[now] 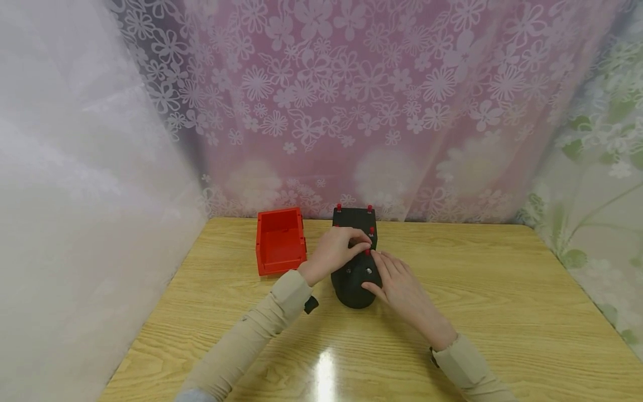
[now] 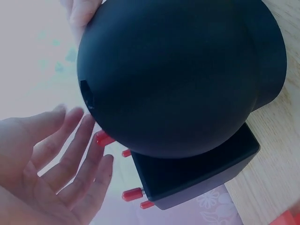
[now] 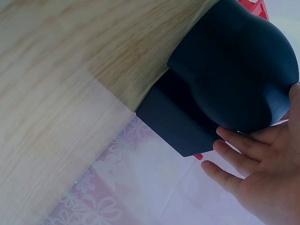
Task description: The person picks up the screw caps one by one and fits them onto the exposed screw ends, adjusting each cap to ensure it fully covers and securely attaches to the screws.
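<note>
A black object [image 1: 354, 293] with a rounded front and a boxy rear stands on the table. Red pegs [image 2: 132, 194] stick up from its top. Reaching over from the left, my left hand [image 1: 335, 248] pinches a red peg [image 1: 367, 252] between thumb and index fingertip near the object's middle. My right hand [image 1: 402, 287] rests along the rounded part's right side, fingers extended, fingertips right by that same peg. In the right wrist view its fingers [image 3: 243, 145] lie against the black surface. Two round holes [image 1: 369, 271] show on top, in front of the peg.
To the left of the black object is a red open-topped bin [image 1: 278, 245], close to my left forearm. The wooden table [image 1: 477, 279] ends at a pink floral curtain [image 1: 311, 111] behind. Pale curtains hang at both sides.
</note>
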